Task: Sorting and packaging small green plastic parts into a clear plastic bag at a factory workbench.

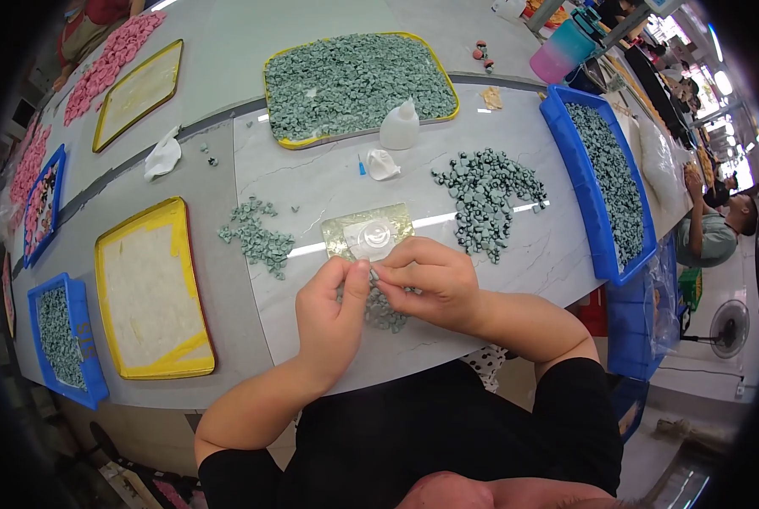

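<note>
Close together near the table's front edge, my left hand (333, 307) and my right hand (435, 283) pinch a small grey-green piece (373, 274) between their fingertips. Its exact shape is mostly hidden by the fingers. Just beyond the fingers lies a yellowish flat sheet (339, 229) bearing a clear round dish (374, 234). Below my hands, partly covered by them, is a small heap of green pieces (385, 316). A loose pile of green pieces (261, 237) spreads to the left. At right sits a larger pile of green pieces with dark edges (490, 199).
Farther back stand a yellow-rimmed tray full of green pieces (354, 81) and a white squeeze bottle (400, 127). Blue bins (580, 191) flank the table. An unfilled yellow-rimmed tray (150, 288) lies left. A crumpled white tissue (163, 154) and a blue-pink bottle (563, 47) are beyond.
</note>
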Demonstrator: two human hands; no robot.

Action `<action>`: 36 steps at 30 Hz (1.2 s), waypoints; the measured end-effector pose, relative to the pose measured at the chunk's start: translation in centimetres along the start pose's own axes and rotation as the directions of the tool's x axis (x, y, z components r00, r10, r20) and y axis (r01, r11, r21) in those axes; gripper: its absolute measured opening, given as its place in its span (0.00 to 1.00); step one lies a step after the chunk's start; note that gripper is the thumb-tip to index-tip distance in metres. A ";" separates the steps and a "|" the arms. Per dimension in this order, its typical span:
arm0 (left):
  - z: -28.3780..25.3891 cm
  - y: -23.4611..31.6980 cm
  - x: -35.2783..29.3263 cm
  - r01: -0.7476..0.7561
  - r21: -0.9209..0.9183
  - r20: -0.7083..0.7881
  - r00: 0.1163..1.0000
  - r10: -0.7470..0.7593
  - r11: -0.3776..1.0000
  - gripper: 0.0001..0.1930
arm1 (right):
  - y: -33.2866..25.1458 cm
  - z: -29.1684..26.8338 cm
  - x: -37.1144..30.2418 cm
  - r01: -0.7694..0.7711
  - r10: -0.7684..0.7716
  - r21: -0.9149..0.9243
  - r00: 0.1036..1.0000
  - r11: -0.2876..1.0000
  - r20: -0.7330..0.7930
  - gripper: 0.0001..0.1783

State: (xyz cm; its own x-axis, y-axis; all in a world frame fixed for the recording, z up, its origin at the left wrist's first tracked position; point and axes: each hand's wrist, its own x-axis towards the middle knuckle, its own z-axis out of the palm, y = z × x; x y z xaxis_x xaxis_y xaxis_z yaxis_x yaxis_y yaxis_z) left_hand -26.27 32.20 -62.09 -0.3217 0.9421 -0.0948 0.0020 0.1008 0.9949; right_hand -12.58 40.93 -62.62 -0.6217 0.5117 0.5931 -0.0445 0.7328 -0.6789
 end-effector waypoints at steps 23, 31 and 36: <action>0.8 1.0 0.9 0.291 -0.080 0.246 0.932 -0.264 0.953 0.16 | 4.6 -10.1 0.8 -0.202 0.445 -0.662 0.868 0.722 0.221 0.05; -0.3 1.8 0.9 0.600 -0.489 0.404 0.799 -0.446 0.633 0.08 | 3.4 -8.3 0.6 -0.227 0.499 -0.701 0.841 0.676 0.209 0.06; -1.2 2.1 1.0 0.603 -0.551 0.422 0.798 -0.430 0.577 0.05 | 3.2 -7.6 1.1 -0.253 0.496 -0.661 0.844 0.706 0.206 0.07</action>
State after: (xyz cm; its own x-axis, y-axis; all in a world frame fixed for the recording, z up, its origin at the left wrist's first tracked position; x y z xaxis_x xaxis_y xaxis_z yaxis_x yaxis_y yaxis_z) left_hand -27.71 32.97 -60.09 0.1424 0.8433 -0.5183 -0.7144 0.4500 0.5359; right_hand -7.46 47.24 -60.84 -0.7077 0.7026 0.0743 0.6433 0.6843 -0.3435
